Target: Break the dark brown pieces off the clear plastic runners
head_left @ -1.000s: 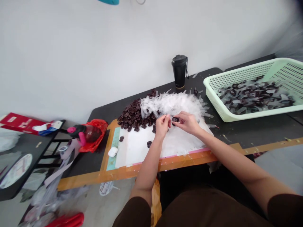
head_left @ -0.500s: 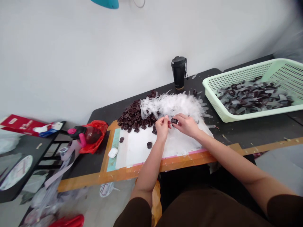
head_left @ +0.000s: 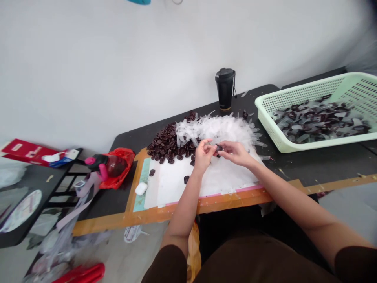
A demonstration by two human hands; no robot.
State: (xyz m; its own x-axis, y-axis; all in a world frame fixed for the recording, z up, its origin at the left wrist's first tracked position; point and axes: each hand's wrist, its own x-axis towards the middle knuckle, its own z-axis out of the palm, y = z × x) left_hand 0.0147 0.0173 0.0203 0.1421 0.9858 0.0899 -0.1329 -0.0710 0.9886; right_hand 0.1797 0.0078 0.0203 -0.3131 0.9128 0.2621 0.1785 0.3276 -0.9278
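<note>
And here are the right fingers [head_left: 224, 148], pinched on a small dark piece [head_left: 218, 148], holding it just above the white sheet [head_left: 173, 184]. The left fingers [head_left: 209, 147] curl in close at its other side, tips right by it; whether they grip anything, I can't tell (it's tiny, and the knuckles crowd the view). Just beyond the hands lies a fluffy heap of pale strips [head_left: 220, 127], with a pile of dark pieces [head_left: 166, 143] against its left side. Two loose ones sit nearer the front, and at the left edge there's a white case [head_left: 141, 188]. Further out on the black worktop [head_left: 277, 165], a lidded cup [head_left: 225, 88] stands upright behind the strips, and over on the right, a green basket [head_left: 272, 131] holds more dark pieces mixed with strips.
</note>
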